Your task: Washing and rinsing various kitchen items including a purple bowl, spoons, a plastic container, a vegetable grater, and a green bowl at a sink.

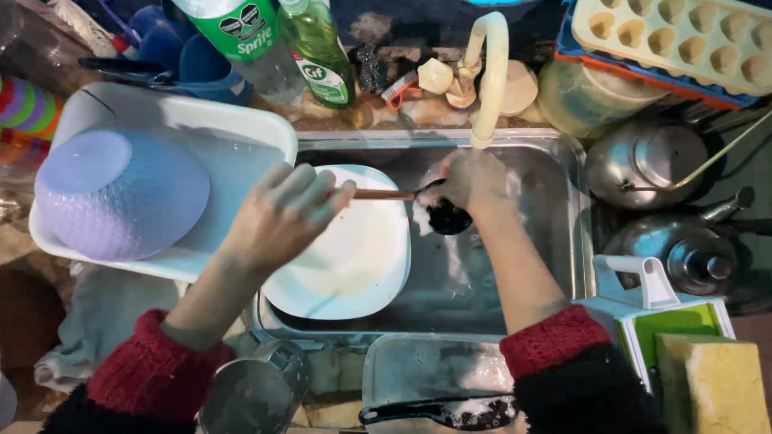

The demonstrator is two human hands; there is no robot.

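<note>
Left hand (285,210) had fingers curled round the brown handle end of a ladle (418,202); right hand (474,183) closed on its black bowl under the curved cream tap (490,76). Ladle sat over the steel sink (575,241), above a glossy square white plate (354,257). Matte lilac bowl (121,193) crowded the left rim; little free room.
</note>
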